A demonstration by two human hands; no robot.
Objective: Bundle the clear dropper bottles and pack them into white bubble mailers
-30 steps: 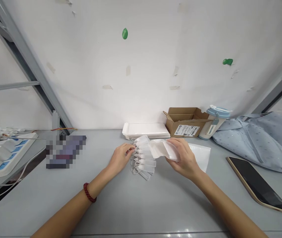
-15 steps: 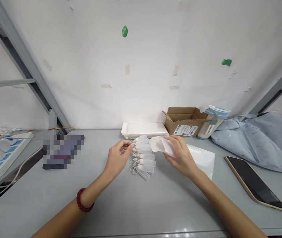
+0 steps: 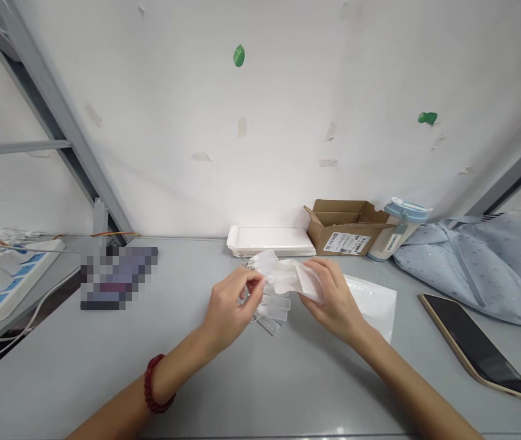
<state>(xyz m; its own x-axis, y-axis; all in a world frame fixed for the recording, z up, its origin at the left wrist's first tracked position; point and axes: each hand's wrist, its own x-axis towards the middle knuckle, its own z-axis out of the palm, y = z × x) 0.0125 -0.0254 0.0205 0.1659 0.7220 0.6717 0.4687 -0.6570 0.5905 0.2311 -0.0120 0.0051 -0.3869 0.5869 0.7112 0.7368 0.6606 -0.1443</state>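
Note:
My right hand (image 3: 333, 296) grips a small white padded envelope (image 3: 309, 281), its open mouth turned left. At that mouth, my left hand (image 3: 235, 300) is closed in a pinch on the white end of a small translucent plastic bottle (image 3: 269, 283); how far the bottle reaches into the envelope is hidden. Under and beside the hands, several similar translucent bottles (image 3: 278, 315) with thin white loops lie in a row on the grey table (image 3: 260, 385), partly covered by the envelope and my left fingers.
Against the wall lies a stack of white envelopes (image 3: 272, 240). Right of it stand an open cardboard box (image 3: 345, 235) and a blue-lidded cup (image 3: 395, 232). A white plastic sheet (image 3: 374, 302), a phone (image 3: 477, 345) and a pale blue cloth bag (image 3: 466, 263) lie rightward; a power strip (image 3: 17, 278) is left.
My left hand has moved right, from the row of bottles to the envelope's mouth, with a bottle pinched in its fingers. My right hand still holds the envelope, slightly lower.

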